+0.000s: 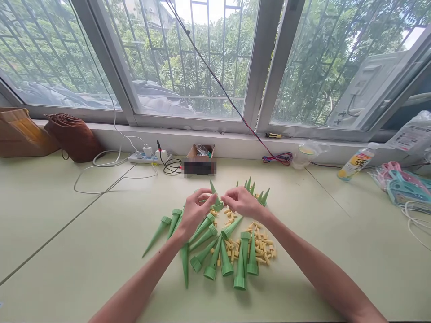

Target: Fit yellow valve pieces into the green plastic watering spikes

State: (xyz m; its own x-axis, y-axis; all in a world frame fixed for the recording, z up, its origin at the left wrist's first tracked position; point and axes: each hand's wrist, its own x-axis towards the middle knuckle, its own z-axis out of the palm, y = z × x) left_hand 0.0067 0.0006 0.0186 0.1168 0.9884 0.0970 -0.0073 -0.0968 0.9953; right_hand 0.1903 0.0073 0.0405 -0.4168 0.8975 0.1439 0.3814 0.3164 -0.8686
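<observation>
My left hand (194, 211) grips a green plastic cone spike (218, 205), its tip pointing up and its wide cap end down. Just right of it, my right hand (243, 200) has its fingers pinched together. Whatever those fingers hold, if anything, is too small to make out. Beneath and in front of both hands lie several more green cone spikes (240, 262), pointing various ways. Small yellow plastic pegs (264, 244) are heaped among them. Behind my right hand, several green cones (266, 196) stand with tips up.
At the back are a power strip (143, 158) with cables, a small open box (201, 152) and a bundled cable (278, 158). A brown pouch (72, 137) is at left. A spray can (357, 162) and plastic-wrapped items (406, 184) lie at right, on the pale green table (84, 233).
</observation>
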